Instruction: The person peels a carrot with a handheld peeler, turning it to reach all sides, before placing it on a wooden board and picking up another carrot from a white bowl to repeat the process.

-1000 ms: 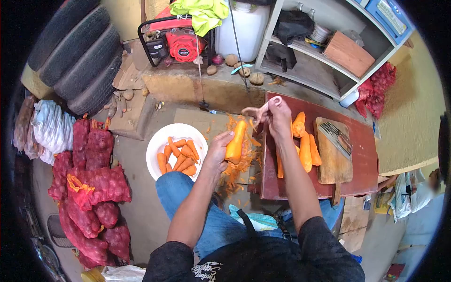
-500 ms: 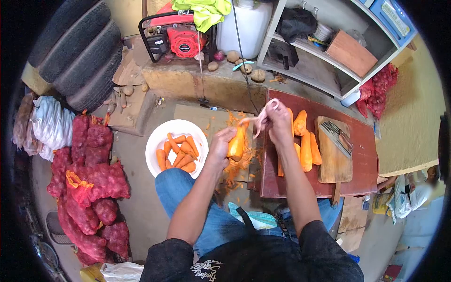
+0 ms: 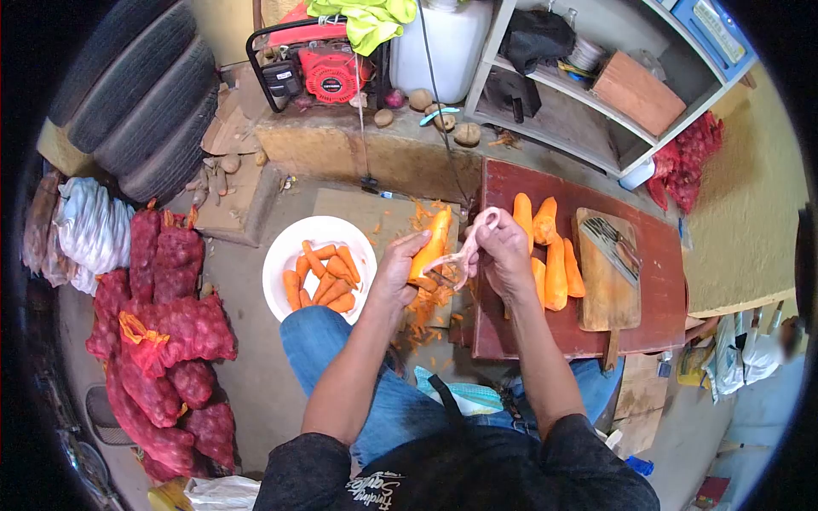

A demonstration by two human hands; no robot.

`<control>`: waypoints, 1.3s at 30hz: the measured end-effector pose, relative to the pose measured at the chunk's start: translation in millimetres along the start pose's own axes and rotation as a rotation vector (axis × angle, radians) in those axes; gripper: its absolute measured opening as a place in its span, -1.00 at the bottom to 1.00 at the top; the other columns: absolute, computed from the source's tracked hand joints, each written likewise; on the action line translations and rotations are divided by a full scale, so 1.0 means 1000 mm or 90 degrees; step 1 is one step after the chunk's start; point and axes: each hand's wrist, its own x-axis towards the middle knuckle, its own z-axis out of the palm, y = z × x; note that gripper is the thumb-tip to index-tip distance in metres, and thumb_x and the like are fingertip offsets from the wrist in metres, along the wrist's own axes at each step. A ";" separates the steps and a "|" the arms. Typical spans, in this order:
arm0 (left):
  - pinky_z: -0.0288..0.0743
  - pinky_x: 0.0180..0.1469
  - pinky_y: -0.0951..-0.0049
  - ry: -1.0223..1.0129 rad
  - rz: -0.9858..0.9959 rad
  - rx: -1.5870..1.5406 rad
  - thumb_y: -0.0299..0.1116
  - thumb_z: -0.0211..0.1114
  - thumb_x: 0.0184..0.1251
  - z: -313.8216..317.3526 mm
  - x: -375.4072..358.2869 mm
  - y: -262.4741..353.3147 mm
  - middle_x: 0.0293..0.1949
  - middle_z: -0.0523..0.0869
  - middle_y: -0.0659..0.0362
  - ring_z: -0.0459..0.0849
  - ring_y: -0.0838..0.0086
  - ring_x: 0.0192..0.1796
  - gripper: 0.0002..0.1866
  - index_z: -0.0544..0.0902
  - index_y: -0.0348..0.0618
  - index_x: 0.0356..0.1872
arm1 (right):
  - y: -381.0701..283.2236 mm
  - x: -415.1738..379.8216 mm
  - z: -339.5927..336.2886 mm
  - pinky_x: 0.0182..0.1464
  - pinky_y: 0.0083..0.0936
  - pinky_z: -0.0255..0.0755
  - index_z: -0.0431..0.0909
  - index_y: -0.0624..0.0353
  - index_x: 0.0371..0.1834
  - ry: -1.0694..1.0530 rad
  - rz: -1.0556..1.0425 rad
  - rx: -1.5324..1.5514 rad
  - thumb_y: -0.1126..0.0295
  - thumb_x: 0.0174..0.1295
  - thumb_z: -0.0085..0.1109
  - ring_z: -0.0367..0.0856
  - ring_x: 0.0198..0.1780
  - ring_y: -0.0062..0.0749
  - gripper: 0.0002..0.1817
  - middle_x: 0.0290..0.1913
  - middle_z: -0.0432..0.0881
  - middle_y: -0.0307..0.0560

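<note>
My left hand (image 3: 400, 266) grips a partly peeled carrot (image 3: 435, 245), its tip pointing up and away from me. In my right hand (image 3: 506, 253) is a pale pink peeler (image 3: 471, 247), its head close to the carrot's lower end; whether it touches cannot be made out. Orange peelings (image 3: 423, 319) lie on the floor beneath. To the left stands a white basin (image 3: 277, 295) with several carrots (image 3: 339, 267) in it. On the low red table (image 3: 504, 336) to the right lie several peeled carrots (image 3: 555, 274).
A wooden cutting board (image 3: 607, 307) with knives (image 3: 615, 247) on it lies on the red table. Net sacks of onions (image 3: 175, 332) are piled at the left, below stacked tyres (image 3: 145, 94). A red generator (image 3: 332, 75) and a grey shelf (image 3: 554, 128) stand at the back.
My right hand has come down with the peeler, from beyond the carrot's tip to near its lower end. The carrot now tilts differently in my left hand.
</note>
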 end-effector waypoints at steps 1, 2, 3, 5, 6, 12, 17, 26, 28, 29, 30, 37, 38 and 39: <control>0.72 -0.50 0.19 -0.020 0.008 -0.002 -0.17 0.19 0.52 0.002 0.000 0.000 -0.34 0.70 0.09 0.72 0.34 -0.48 -0.68 0.59 -0.25 -0.02 | 0.003 0.006 -0.002 -0.52 -0.62 0.51 0.45 0.15 -0.13 -0.010 -0.015 0.012 0.38 0.44 0.18 0.62 -0.52 -0.53 -0.88 -0.44 0.63 -0.16; 0.72 -0.50 0.19 -0.016 -0.011 -0.019 -0.17 0.20 0.51 0.002 -0.003 0.000 -0.34 0.70 0.09 0.72 0.34 -0.47 -0.68 0.59 -0.25 -0.01 | 0.001 0.016 -0.010 -0.52 -0.62 0.51 0.45 0.15 -0.14 0.010 -0.027 0.010 0.38 0.45 0.17 0.62 -0.52 -0.54 -0.88 -0.45 0.63 -0.16; 0.73 -0.50 0.18 -0.010 -0.030 -0.035 -0.17 0.21 0.51 0.011 -0.015 0.007 -0.34 0.70 0.08 0.73 0.33 -0.46 -0.68 0.59 -0.25 -0.01 | -0.001 0.031 -0.024 -0.51 -0.61 0.51 0.45 0.14 -0.15 0.028 -0.038 0.009 0.37 0.45 0.17 0.61 -0.51 -0.55 -0.88 -0.45 0.63 -0.16; 0.73 -0.50 0.18 -0.004 -0.058 -0.053 -0.18 0.21 0.51 0.014 -0.021 0.012 -0.34 0.70 0.07 0.73 0.31 -0.44 -0.68 0.59 -0.25 0.01 | 0.002 0.059 -0.038 -0.52 -0.62 0.51 0.43 0.13 -0.19 0.105 -0.106 -0.049 0.35 0.47 0.14 0.59 -0.54 -0.54 -0.86 -0.46 0.64 -0.14; 0.74 -0.50 0.17 -0.003 -0.068 -0.056 -0.18 0.21 0.51 0.011 -0.019 0.012 -0.34 0.70 0.07 0.74 0.31 -0.43 -0.68 0.58 -0.24 0.02 | -0.004 0.068 -0.038 -0.52 -0.62 0.50 0.43 0.13 -0.19 0.116 -0.117 -0.080 0.35 0.47 0.14 0.59 -0.56 -0.53 -0.86 -0.47 0.63 -0.14; 0.74 -0.47 0.14 0.029 -0.057 -0.117 -0.20 0.21 0.51 0.010 -0.014 0.008 -0.30 0.71 0.06 0.74 0.31 -0.39 -0.69 0.59 -0.26 0.02 | -0.029 0.041 -0.024 -0.55 -0.66 0.50 0.43 0.14 -0.21 0.075 -0.059 -0.028 0.34 0.45 0.19 0.59 -0.57 -0.54 -0.84 -0.47 0.63 -0.16; 0.73 -0.44 0.17 0.043 -0.015 -0.092 -0.21 0.22 0.49 0.007 0.000 -0.003 -0.29 0.72 0.04 0.74 0.32 -0.38 -0.69 0.59 -0.29 -0.01 | 0.000 -0.006 -0.008 -0.57 -0.59 0.53 0.47 0.17 -0.14 -0.017 0.055 -0.004 0.25 0.43 0.22 0.65 -0.52 -0.53 -0.77 -0.38 0.66 -0.12; 0.72 -0.38 0.26 -0.033 -0.059 -0.075 -0.17 0.22 0.49 0.002 -0.012 0.007 -0.34 0.72 0.01 0.76 0.28 -0.39 -0.67 0.59 -0.28 -0.02 | -0.015 0.063 -0.036 -0.50 -0.67 0.47 0.41 0.10 -0.19 0.149 -0.136 -0.146 0.32 0.48 0.14 0.57 -0.54 -0.58 -0.85 -0.47 0.62 -0.19; 0.73 -0.37 0.27 -0.043 -0.062 -0.115 -0.16 0.22 0.49 0.003 -0.012 0.007 -0.30 0.72 0.00 0.76 0.28 -0.36 -0.66 0.59 -0.28 -0.02 | -0.022 0.060 -0.035 -0.52 -0.65 0.47 0.40 0.10 -0.20 0.160 -0.119 -0.115 0.34 0.48 0.14 0.58 -0.54 -0.57 -0.85 -0.46 0.63 -0.17; 0.72 -0.37 0.26 -0.004 -0.056 -0.104 -0.17 0.21 0.49 0.004 -0.011 0.004 -0.28 0.72 0.00 0.77 0.28 -0.34 -0.66 0.59 -0.28 -0.02 | -0.023 0.051 -0.034 -0.53 -0.65 0.47 0.40 0.11 -0.20 0.119 -0.086 -0.097 0.34 0.47 0.15 0.58 -0.54 -0.57 -0.85 -0.46 0.63 -0.17; 0.72 -0.37 0.26 0.036 -0.049 -0.092 -0.17 0.21 0.50 0.008 -0.011 0.005 -0.25 0.73 0.00 0.77 0.29 -0.33 -0.67 0.59 -0.27 -0.01 | -0.027 0.038 -0.023 -0.54 -0.64 0.47 0.41 0.12 -0.20 0.078 -0.055 -0.077 0.35 0.46 0.16 0.59 -0.54 -0.57 -0.85 -0.46 0.63 -0.17; 0.73 -0.28 0.32 0.012 -0.022 -0.088 -0.23 0.18 0.52 0.021 -0.014 0.006 -0.22 0.71 0.02 0.76 0.28 -0.30 -0.69 0.57 -0.30 0.01 | -0.004 0.009 0.001 -0.56 -0.63 0.48 0.44 0.16 -0.19 -0.046 0.021 -0.004 0.35 0.44 0.21 0.60 -0.55 -0.54 -0.84 -0.47 0.61 -0.17; 0.72 -0.27 0.33 0.003 -0.034 -0.063 -0.24 0.18 0.52 0.020 -0.016 0.009 -0.24 0.71 0.03 0.75 0.29 -0.31 -0.70 0.57 -0.31 0.00 | 0.000 0.021 -0.002 -0.56 -0.64 0.47 0.44 0.14 -0.18 -0.032 -0.027 -0.029 0.35 0.45 0.19 0.60 -0.55 -0.55 -0.86 -0.47 0.61 -0.18; 0.72 -0.27 0.34 -0.003 -0.045 -0.038 -0.25 0.17 0.52 0.016 -0.021 0.014 -0.25 0.71 0.03 0.75 0.30 -0.32 -0.70 0.58 -0.32 -0.01 | 0.006 0.036 -0.013 -0.56 -0.64 0.47 0.43 0.13 -0.16 0.013 -0.058 -0.030 0.35 0.46 0.18 0.59 -0.55 -0.55 -0.86 -0.47 0.61 -0.18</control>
